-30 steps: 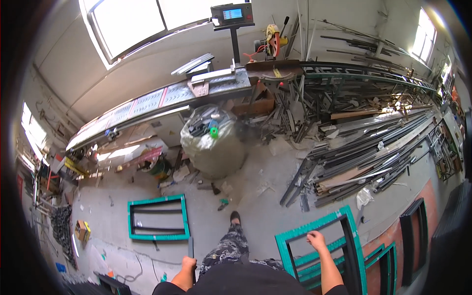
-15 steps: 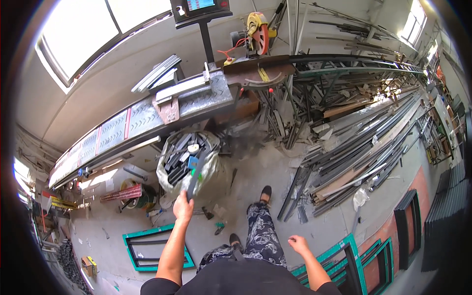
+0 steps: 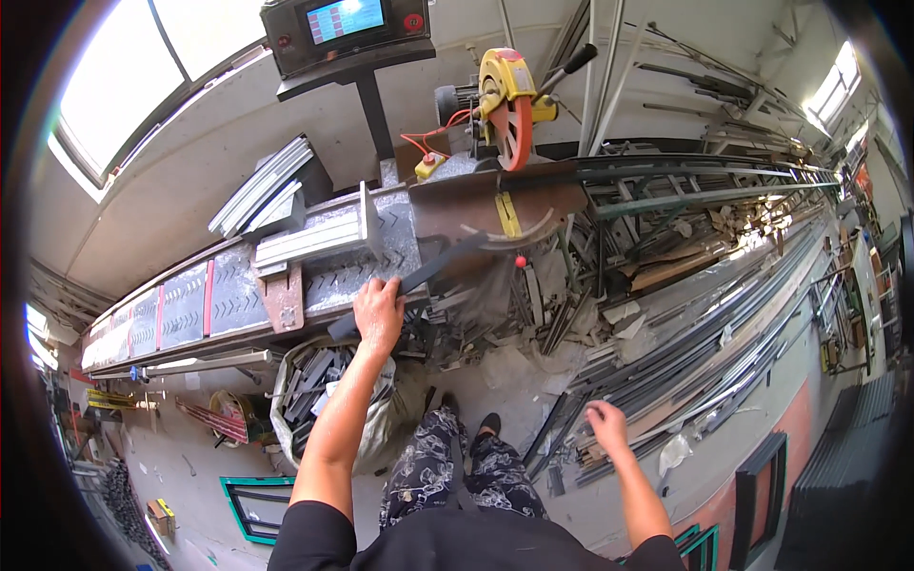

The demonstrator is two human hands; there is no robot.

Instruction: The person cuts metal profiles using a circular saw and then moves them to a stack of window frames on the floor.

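Note:
My left hand (image 3: 379, 314) is closed around a dark grey metal profile (image 3: 440, 265), held at a slant in front of the saw bench. Its far end reaches the front edge of the brown saw table (image 3: 447, 205); whether the two touch I cannot tell. On that table stands a yellow cut-off saw (image 3: 505, 81) with a red-orange guard. My right hand (image 3: 609, 428) hangs low to the right with its fingers loosely bent and nothing in them. Below my left forearm sits a white sack (image 3: 284, 404) full of profile offcuts.
A length stop with a pale metal bar (image 3: 309, 246) stands on the bench bed, beside stacked profiles (image 3: 265, 190). Above is a control screen (image 3: 345, 21). Long profiles (image 3: 685, 366) lie across the floor at right. A green-edged frame (image 3: 255, 509) lies at lower left.
I have stepped closer to the bench. My left hand has carried the profile up and forward from above the sack to the saw table's front. My right hand has risen slightly.

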